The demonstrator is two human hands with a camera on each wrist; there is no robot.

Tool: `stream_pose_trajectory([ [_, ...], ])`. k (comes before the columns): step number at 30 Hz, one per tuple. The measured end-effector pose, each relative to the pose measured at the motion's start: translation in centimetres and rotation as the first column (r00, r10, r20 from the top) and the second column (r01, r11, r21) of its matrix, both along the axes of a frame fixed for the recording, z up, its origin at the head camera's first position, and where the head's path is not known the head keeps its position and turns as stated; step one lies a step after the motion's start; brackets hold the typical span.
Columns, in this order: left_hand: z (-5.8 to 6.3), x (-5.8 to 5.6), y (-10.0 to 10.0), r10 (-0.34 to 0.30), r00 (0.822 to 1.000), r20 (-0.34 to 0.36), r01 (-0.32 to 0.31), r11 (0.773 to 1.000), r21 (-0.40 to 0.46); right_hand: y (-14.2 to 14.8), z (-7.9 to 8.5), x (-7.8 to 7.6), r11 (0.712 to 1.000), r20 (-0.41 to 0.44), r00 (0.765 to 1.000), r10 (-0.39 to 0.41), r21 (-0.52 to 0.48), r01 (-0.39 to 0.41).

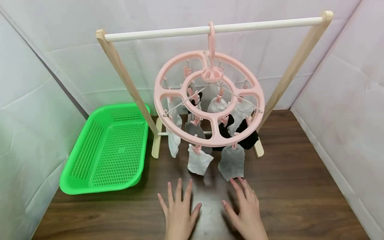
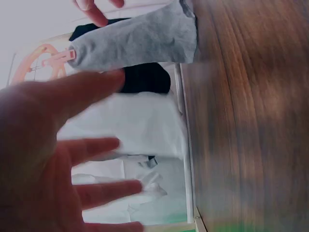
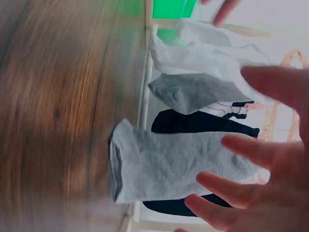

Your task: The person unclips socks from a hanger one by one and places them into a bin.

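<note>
A round pink clip hanger carries several white, grey and black socks on its pegs. Fingers spread and holding nothing, my left hand is in front of a hanging white sock. To its right, my right hand also has its fingers extended and holds nothing. Its fingertips lie near the lower edge of a grey sock; whether they touch it I cannot tell. In the right wrist view that grey sock hangs behind the fingers, with a black sock beside it.
The hanger hooks over the white bar of a stand with wooden legs. At the left, a green plastic basket with no socks in it sits on the dark wooden table. Pale cloth walls enclose the back and sides.
</note>
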State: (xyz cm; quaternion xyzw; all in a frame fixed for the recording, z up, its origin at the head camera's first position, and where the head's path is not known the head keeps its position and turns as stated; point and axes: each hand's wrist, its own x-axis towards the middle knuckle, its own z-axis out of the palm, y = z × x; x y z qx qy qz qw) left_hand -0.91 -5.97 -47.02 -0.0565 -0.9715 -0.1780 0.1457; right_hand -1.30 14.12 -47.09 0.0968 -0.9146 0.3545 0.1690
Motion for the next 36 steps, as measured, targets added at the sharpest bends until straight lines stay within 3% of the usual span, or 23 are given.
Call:
stream_pose_trajectory([
  [5, 0.3, -0.5, -0.2, 0.067, 0.997, -0.030, -0.064, 0.995, 0.081, 0.2, 0.7, -1.1, 0.980, -0.072, 0.997, -0.005, -0.201, -0.009],
  [9, 0.4, -1.2, -0.5, 0.087, 0.992, -0.089, -0.075, 0.989, 0.129, 0.2, 2.1, -2.5, 0.943, -0.142, 0.988, 0.067, -0.315, -0.109],
  [15, 0.8, -2.0, -0.7, 0.092, 0.976, -0.196, -0.059, 0.984, 0.169, -1.0, 4.5, -4.8, 0.895, -0.166, 0.960, 0.224, -0.356, -0.270],
  [18, 0.9, -2.1, -0.7, 0.079, 0.967, -0.242, -0.035, 0.983, 0.181, -2.1, 5.6, -6.0, 0.879, -0.205, 0.944, 0.259, -0.355, -0.318],
  [22, 1.3, -2.5, -0.6, 0.044, 0.963, -0.267, 0.011, 0.979, 0.202, -3.8, 7.0, -7.6, 0.854, -0.214, 0.939, 0.269, -0.398, -0.335],
  [27, 1.7, -2.6, -0.2, 0.010, 0.963, -0.270, 0.052, 0.974, 0.220, -5.8, 7.9, -9.2, 0.809, -0.134, 0.947, 0.293, -0.492, -0.320],
  [32, 1.7, -2.5, 0.1, 0.013, 0.963, -0.270, 0.055, 0.969, 0.241, -7.2, 8.5, -9.6, 0.786, -0.136, 0.951, 0.276, -0.538, -0.305],
  [36, 1.7, -2.8, -0.2, 0.019, 0.949, -0.315, 0.069, 0.961, 0.267, -7.6, 8.8, -9.7, 0.758, -0.141, 0.948, 0.286, -0.571, -0.314],
])
